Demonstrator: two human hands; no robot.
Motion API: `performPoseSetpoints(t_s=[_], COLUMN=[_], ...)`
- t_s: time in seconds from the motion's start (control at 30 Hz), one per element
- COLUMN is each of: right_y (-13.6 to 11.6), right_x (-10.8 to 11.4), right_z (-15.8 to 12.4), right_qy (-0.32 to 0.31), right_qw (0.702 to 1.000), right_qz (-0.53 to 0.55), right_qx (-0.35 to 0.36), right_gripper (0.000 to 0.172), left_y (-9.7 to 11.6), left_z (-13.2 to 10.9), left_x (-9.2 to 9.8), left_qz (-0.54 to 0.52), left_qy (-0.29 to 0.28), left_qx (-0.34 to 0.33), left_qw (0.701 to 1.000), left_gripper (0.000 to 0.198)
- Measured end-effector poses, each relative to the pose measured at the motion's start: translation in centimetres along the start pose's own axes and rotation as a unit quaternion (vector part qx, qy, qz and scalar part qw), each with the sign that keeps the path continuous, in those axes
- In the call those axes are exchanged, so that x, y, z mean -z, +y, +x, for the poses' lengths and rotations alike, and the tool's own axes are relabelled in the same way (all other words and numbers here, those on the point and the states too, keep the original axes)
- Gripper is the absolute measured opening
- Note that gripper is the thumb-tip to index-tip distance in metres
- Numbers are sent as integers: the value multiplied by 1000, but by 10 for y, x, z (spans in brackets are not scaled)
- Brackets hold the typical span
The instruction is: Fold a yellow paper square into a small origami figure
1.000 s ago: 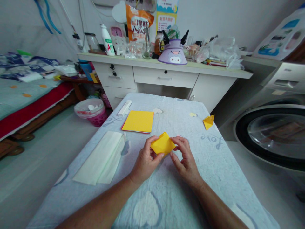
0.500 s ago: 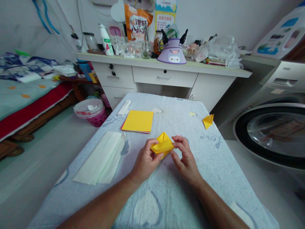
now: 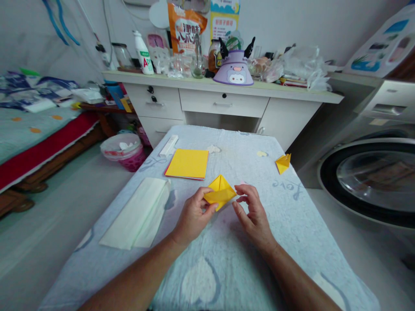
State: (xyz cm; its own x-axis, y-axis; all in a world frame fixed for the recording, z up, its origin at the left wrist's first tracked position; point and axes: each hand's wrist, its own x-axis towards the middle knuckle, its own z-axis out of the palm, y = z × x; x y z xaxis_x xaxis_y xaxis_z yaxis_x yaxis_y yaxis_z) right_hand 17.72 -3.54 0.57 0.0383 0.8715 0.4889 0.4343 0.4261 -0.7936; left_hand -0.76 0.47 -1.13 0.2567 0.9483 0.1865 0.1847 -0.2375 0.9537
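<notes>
A folded yellow paper (image 3: 221,194) with a raised flap is held above the cloth-covered table. My left hand (image 3: 195,214) pinches its left corner between thumb and fingers. Close to the paper's right corner is my right hand (image 3: 254,216), its thumb and fingers apart, the fingertips at or just beside the corner. A stack of square paper (image 3: 187,164), yellow on top, lies beyond my left hand. Near the table's right edge sits a small folded yellow piece (image 3: 283,163).
Pale folded sheets (image 3: 138,214) lie on the left of the table (image 3: 201,283), with a white narrow box (image 3: 169,146) at the far left. Behind stands a cluttered desk (image 3: 207,86); a washing machine (image 3: 382,129) is at right, a pink bin (image 3: 129,157) at left.
The held paper has tilted and moved slightly left with my left hand, and its folded front shows flatter. The fingers of my right hand have opened and come away from its right side.
</notes>
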Motion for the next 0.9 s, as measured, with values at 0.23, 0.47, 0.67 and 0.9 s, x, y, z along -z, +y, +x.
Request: performPoseSetpoints(t_s=[0.23, 0.47, 0.67, 0.9], right_y=[4, 4, 1, -6], right_x=[-2, -3, -2, -6], right_z=[1, 1, 1, 1], right_qy=[36, 28, 8, -4], right_qw=[994, 995, 998, 1000], right_qz=[24, 31, 19, 23], right_qx=[-98, -95, -60, -19], right_gripper=[10, 11, 10, 21], left_y=[3, 0, 0, 1], left_z=[0, -1, -2, -1], left_x=[1, 2, 1, 2], left_qz=[28, 73, 95, 99], left_qy=[27, 34, 29, 37], left_qx=[-32, -97, -140, -139], left_qw=[999, 992, 985, 985], left_gripper=[19, 19, 23, 23])
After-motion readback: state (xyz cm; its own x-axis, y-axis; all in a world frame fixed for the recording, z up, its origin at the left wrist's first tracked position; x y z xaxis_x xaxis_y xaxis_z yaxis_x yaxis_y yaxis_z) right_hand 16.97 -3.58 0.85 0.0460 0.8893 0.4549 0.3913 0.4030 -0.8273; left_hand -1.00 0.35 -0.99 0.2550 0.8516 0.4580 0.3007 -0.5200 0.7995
